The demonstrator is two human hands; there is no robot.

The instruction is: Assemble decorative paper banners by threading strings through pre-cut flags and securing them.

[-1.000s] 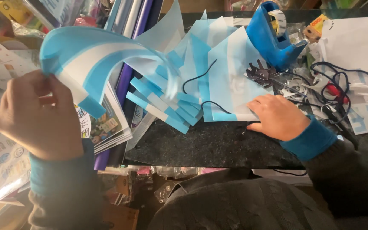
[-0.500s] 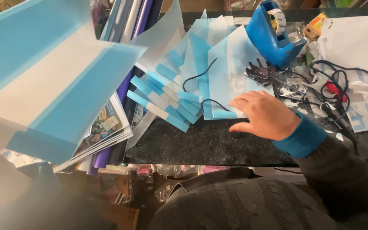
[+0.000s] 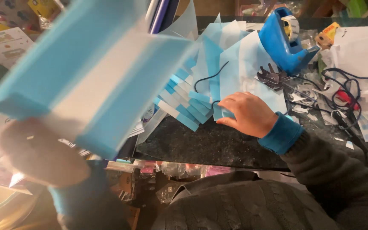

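hands: left (image 3: 43, 155) grips striped sheet (image 3: 90, 72) | right (image 3: 248, 114) flat, open on flag pile (image 3: 239, 70) | tape dispenser (image 3: 284, 40) beyond

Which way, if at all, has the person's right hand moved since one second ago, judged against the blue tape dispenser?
Yes. The right hand has slid leftward along the dark counter, away from under the blue tape dispenser, onto the edge of the stacked blue-and-white paper flags.
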